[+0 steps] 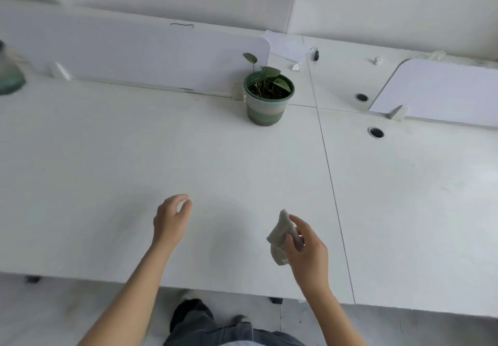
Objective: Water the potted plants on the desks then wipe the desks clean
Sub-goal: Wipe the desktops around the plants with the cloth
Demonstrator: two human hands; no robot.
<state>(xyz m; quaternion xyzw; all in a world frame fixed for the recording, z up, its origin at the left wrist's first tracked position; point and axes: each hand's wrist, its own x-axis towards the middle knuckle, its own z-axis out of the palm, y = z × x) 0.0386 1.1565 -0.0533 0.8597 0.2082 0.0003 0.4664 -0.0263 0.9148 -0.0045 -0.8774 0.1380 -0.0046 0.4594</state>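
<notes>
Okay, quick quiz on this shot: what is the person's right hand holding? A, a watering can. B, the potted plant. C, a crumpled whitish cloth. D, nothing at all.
C: the right hand has its fingers curled in a grip round a crumpled whitish cloth above the desk, while the potted plant stands untouched at the far edge by the divider.

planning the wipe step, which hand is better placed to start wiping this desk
Right, probably: the right hand holds the cloth over the desk, while the left hand hovers empty, fingers loosely curled.
</notes>
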